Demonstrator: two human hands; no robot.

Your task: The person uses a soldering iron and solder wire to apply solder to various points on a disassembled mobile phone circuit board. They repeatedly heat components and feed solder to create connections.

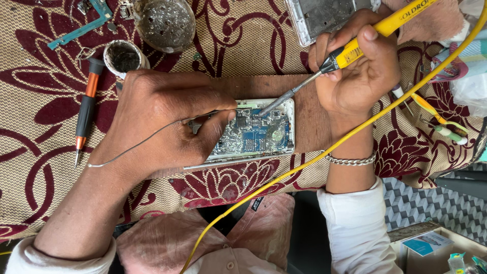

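Right hand (361,76) holds soldering iron (324,66) tip on board's (256,133) upper edge.

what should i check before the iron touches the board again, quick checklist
1. Soldering iron gripped firmly in the right hand: ok.
2. Iron tip over the circuit board near its top edge: ok; contact with it: cannot tell.
3. Solder wire pinched in the left hand, fed toward the tip: ok.
4. Left fingers clear of the hot tip: cannot tell, they look close.
5. Yellow cord off the board: ok, it runs just beside it.
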